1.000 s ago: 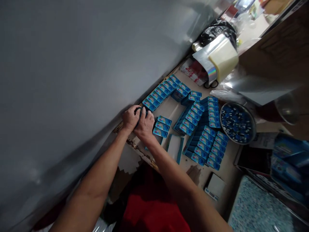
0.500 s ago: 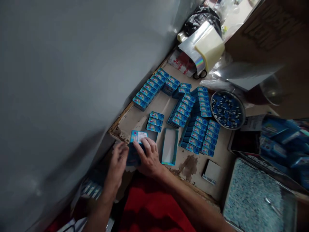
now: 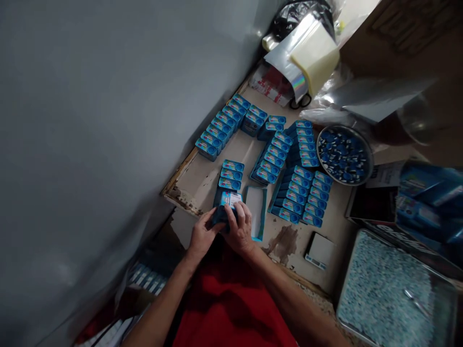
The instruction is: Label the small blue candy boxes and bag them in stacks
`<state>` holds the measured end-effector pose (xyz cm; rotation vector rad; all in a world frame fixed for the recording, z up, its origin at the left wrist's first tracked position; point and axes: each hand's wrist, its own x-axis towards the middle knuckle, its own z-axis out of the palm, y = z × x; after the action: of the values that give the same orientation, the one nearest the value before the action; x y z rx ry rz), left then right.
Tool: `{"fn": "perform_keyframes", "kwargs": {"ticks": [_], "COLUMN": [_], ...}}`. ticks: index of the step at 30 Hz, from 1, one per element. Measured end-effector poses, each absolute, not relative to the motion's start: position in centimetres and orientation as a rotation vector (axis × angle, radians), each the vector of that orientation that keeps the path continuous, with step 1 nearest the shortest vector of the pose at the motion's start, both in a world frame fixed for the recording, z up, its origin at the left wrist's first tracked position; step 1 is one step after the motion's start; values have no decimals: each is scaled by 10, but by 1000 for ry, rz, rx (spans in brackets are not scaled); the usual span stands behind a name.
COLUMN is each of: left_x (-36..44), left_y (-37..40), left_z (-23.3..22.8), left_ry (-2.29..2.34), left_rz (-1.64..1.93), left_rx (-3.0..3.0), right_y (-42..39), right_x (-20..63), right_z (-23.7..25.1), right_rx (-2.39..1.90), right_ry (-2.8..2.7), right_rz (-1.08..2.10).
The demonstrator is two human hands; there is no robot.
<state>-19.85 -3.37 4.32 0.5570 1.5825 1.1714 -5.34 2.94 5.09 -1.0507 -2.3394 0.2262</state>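
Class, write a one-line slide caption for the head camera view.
Both hands, left and right, grip a blue box at the table's edge, beside rows of small blue packets.

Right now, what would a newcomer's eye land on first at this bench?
The rows of small blue boxes fanned across the worn tabletop. Next, both hands at the near edge, the left hand and right hand gripping one blue box. At the right sits a round bowl of blue pieces.

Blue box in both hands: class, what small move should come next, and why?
Probably set the blue box down at the near end of the short row: both hands hold it just below that row's three boxes, beside the open carton.
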Motion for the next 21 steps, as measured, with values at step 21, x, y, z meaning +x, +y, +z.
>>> {"fn": "perform_keyframes", "kwargs": {"ticks": [21], "left_x": [-190], "left_y": [19], "left_z": [47], "left_ry": [2015], "left_rz": [1186], "left_rx": [1044], "right_y": [72], "right_x": [-69], "right_z": [79], "right_rx": [-1222], "right_ry": [-2582], "right_rz": [393]}}
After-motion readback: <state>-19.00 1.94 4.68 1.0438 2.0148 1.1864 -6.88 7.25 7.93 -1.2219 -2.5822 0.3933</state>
